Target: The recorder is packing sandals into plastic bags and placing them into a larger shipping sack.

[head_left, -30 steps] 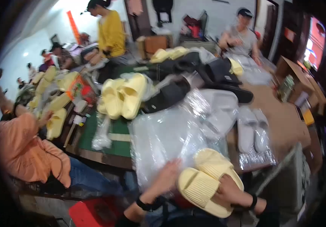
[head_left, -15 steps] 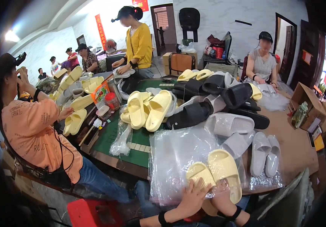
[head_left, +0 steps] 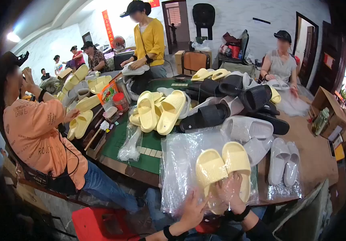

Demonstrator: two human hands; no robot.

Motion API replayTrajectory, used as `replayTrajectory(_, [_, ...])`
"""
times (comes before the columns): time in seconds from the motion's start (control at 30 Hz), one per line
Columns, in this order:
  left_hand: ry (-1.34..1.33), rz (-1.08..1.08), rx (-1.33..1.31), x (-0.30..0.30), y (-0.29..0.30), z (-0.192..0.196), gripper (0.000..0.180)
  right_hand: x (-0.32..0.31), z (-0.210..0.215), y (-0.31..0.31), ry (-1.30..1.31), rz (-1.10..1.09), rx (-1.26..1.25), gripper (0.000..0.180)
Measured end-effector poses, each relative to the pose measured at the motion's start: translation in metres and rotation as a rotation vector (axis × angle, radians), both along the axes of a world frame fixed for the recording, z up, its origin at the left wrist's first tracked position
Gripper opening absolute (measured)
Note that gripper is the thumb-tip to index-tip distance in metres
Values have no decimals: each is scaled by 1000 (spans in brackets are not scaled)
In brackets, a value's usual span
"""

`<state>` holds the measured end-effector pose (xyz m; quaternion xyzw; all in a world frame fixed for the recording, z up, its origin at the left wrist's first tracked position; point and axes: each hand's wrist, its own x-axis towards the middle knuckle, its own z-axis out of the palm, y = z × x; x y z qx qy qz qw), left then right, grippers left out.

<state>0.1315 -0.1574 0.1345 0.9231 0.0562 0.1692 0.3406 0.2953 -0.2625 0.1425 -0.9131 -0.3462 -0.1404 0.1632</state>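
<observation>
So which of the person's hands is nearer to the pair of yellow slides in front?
Right. The right hand touches the heel end of the yellow slides. The left hand is lower and to the left, on the clear plastic bags.

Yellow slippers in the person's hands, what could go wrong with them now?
The pair of yellow slippers sits near the table's front edge, so it might slide off. The right hand grips them through a thin clear bag, which could tear or slip. The left hand only touches the loose plastic, so the bag pile may shift.
</observation>
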Motion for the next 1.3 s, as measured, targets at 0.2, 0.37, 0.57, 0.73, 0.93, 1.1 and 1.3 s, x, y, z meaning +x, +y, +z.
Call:
replayTrajectory(0.2, [-49,-126,47,2,-7,13,49,12,0,32,-6,-41,83,34])
replayTrajectory(0.37, [-90,-132,-48,1,4,4,52,31,-1,47,-15,12,-28,46])
replayTrajectory(0.57, [5,4,-51,-2,-4,7,67,6,4,6,55,151,-118,63])
replayTrajectory(0.73, [-14,9,-119,-10,-2,-14,66,-24,2,-45,2,137,-242,77])
replayTrajectory(0.93, [-102,-40,0,-2,6,-15,61,-29,10,-34,155,194,-123,73])
replayTrajectory(1.1, [-116,-93,145,-2,3,-3,60,-21,-13,-13,38,93,37,69])
replayTrajectory(1.3, [-100,50,46,-6,7,-7,62,2,-1,-24,244,249,301,76])
